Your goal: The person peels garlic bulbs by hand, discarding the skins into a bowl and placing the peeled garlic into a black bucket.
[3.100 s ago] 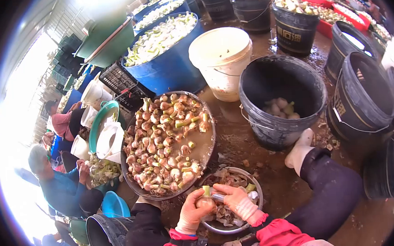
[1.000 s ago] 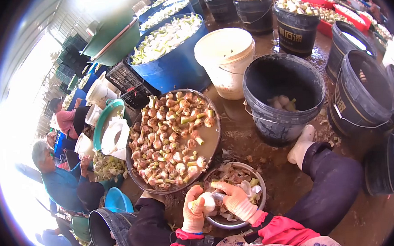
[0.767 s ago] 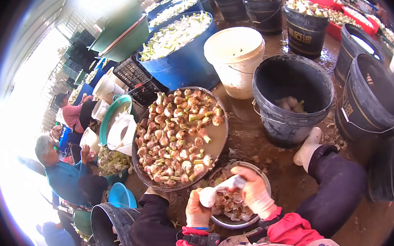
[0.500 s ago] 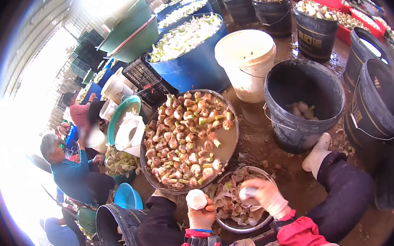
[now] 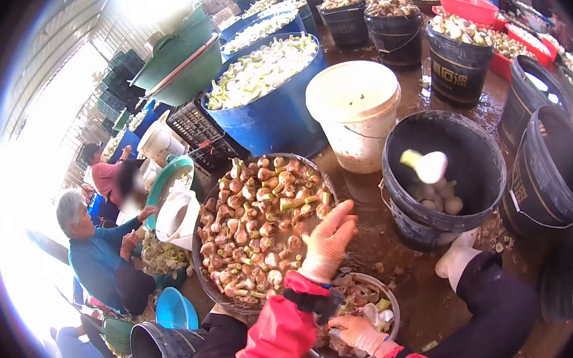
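A wet brown floor (image 5: 428, 289) extends through a shed. The large blue plastic tub (image 5: 267, 127) contains trimmed white bulbs; the round dark basin (image 5: 198, 256), unpeeled brown bulbs in water; the black plastic bucket (image 5: 487, 168), pale bulbs; the metal bowl (image 5: 395, 308), peelings. Left hand (image 5: 330, 243): open, empty. Right hand (image 5: 361, 335): closed on a grey tool (image 5: 335, 333), mostly hidden. Peeled white bulb (image 5: 430, 166): airborne at bucket mouth, axis slanted, green stem upper left.

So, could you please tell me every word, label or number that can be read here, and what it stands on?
"石漆", in gold on the heaped black bucket at the upper right; the character before it is unclear.
Gold marks on the tilted black bucket at the right: too blurred and slanted to read.
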A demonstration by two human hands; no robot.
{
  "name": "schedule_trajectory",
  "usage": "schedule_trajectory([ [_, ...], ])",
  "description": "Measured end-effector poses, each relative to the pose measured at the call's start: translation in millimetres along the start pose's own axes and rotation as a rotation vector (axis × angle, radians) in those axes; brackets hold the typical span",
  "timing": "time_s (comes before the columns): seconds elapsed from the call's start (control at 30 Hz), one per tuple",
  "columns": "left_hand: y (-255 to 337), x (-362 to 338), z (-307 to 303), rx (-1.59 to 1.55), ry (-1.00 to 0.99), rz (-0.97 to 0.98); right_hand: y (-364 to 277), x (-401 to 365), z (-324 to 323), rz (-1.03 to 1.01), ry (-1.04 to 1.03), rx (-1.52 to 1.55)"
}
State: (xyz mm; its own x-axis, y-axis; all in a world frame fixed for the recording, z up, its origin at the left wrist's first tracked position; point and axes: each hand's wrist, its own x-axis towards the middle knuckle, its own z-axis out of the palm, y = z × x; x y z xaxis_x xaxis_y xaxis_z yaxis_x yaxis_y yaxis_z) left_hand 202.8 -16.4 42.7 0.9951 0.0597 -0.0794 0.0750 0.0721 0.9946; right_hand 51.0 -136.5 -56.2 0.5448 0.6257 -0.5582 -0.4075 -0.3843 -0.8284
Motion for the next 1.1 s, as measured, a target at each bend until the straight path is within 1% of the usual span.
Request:
schedule_trajectory([
  [0.07,-46,32,-53,1.011,-0.034,0.333,19,13,-1,-0.275,0.128,-0.093],
  [0.1,-60,39,-66,1.317,-0.065,0.215,27,15,1,-0.282,0.104,-0.090],
  [0.13,-71,43,-81,1.625,-0.088,0.079,32,16,2,-0.176,0.101,0.014],
  [0.17,-83,46,-94,1.755,-0.137,0.067,27,21,0,-0.081,0.093,0.111],
  [0.2,-96,51,-110,1.870,-0.258,0.047,4,13,-9,0.206,-0.010,0.415],
  [0.27,-102,61,-123,1.959,-0.368,-0.004,21,25,-5,-0.332,0.199,0.017],
  [0.3,-93,63,-126,1.966,-0.354,-0.012,15,27,-7,-0.342,0.187,0.014],
  [0.37,-79,61,-117,1.731,-0.298,-0.202,3,21,-11,-0.287,0.254,-0.028],
  [0.4,-80,57,-126,1.597,-0.263,-0.101,-1,20,-13,-0.274,0.254,-0.031],
  [0.47,-68,36,-129,1.164,-0.198,-0.020,-6,17,-11,-0.177,0.385,0.204],
  [0.5,-66,18,-124,0.659,-0.149,-0.075,2,21,-9,-0.202,0.394,0.363],
  [0.53,-40,-10,-99,0.128,-0.058,-0.242,2,19,-9,-0.242,0.315,0.735],
  [0.57,-56,-28,-103,0.101,-0.089,-0.242,-1,17,-10,-0.286,0.231,1.104],
  [0.6,-72,-46,-105,0.072,-0.122,-0.246,1,21,-9,-0.343,0.295,0.946],
  [0.63,-59,-63,-89,0.095,-0.116,-0.317,0,22,-8,-0.388,0.356,0.785],
  [0.67,-37,-87,-68,0.120,-0.111,-0.390,-15,11,-10,-0.411,0.426,0.603],
  [0.7,-22,-109,-53,0.022,-0.133,-0.429,-33,-3,-17,-0.384,0.448,0.483],
  [0.73,-24,-127,-41,-0.244,-0.198,-0.341,-43,-17,-20,-0.356,0.465,0.363],
  [0.8,-23,-159,-15,-0.274,-0.015,-0.282,-30,-18,-16,-0.308,0.254,0.883],
  [0.83,-57,-171,-34,0.323,0.024,-0.068,-30,-23,-11,-0.182,0.166,1.094],
  [0.87,-70,-191,-32,0.380,0.211,-0.110,-27,-27,-9,-0.158,0.089,0.885],
  [0.93,-42,-198,-31,0.675,0.181,-0.025,-32,-30,-11,-0.115,0.072,0.728],
  [0.97,-43,-203,-32,0.762,0.191,0.053,-31,-30,-9,-0.120,0.075,0.731],
  [1.0,-39,-205,-29,0.766,0.185,0.057,-29,-28,-6,-0.210,0.154,0.727],
  [1.03,-34,-206,-24,0.871,0.157,0.077,-27,-25,-4,-0.299,0.235,0.721],
  [1.07,-31,-208,-19,0.975,0.129,0.096,-23,-21,-1,-0.302,0.240,0.726],
  [1.1,-32,-209,-13,1.016,0.155,0.131,-24,-21,2,-0.344,0.244,0.715],
])
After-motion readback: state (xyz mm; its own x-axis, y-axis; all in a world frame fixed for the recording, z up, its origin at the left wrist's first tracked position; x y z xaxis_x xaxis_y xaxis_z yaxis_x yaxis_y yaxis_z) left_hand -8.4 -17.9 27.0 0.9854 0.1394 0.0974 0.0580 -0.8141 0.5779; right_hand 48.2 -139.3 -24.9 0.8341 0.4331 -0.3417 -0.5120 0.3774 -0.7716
